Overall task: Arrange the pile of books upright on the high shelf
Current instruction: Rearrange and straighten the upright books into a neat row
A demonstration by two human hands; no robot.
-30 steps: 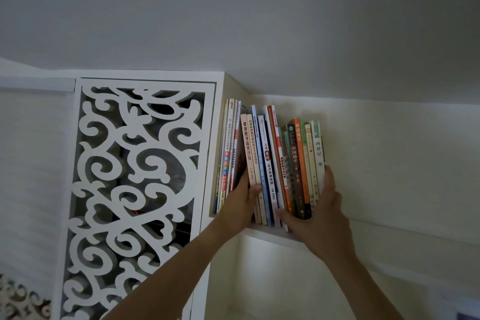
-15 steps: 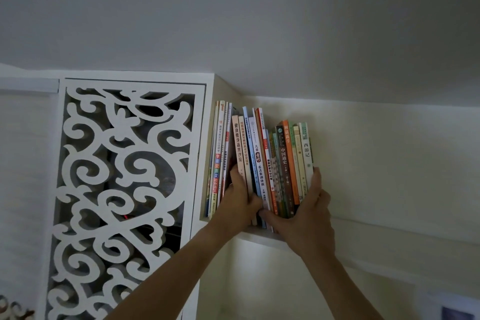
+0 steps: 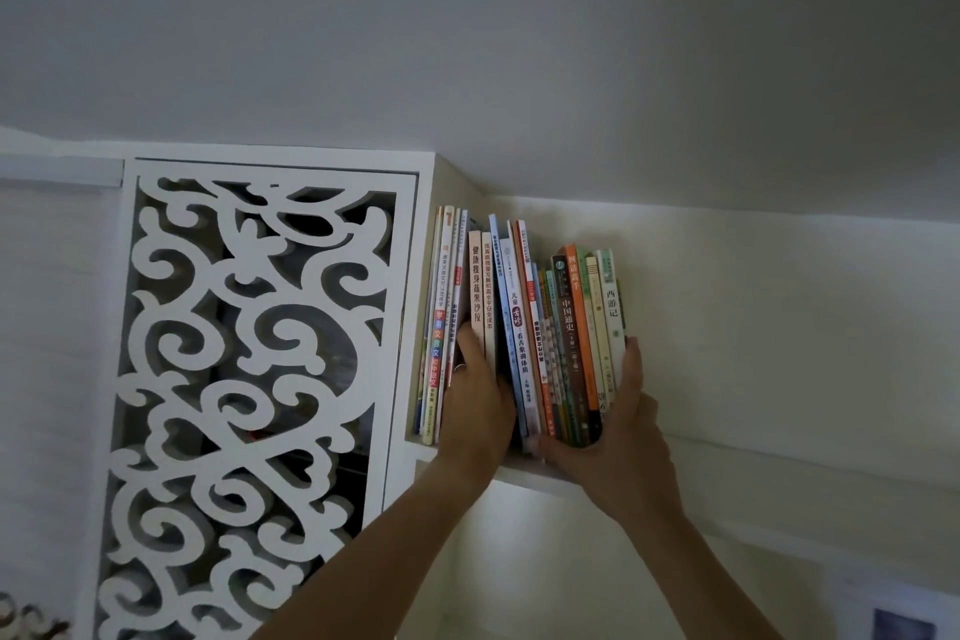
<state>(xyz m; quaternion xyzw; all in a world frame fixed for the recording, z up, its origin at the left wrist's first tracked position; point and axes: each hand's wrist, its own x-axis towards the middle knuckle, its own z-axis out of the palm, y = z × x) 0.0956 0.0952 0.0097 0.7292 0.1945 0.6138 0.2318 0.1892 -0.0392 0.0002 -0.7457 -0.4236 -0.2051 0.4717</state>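
Books (image 3: 524, 327) upright on high shelf (image 3: 779, 463), 6 o'clock of ceiling. Left hand (image 3: 475, 398) wedged in a gap, gripping spines; right hand (image 3: 618, 437) clasps the 3 o'clock end. Risk: letting go lets the row topple rightward, no bookend.

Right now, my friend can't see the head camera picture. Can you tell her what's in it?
Two bare hands reach up to a row of colourful upright books on a high white shelf: the left hand slips between books, the right hand holds the row's right end. A white scroll-cut cabinet door is left.
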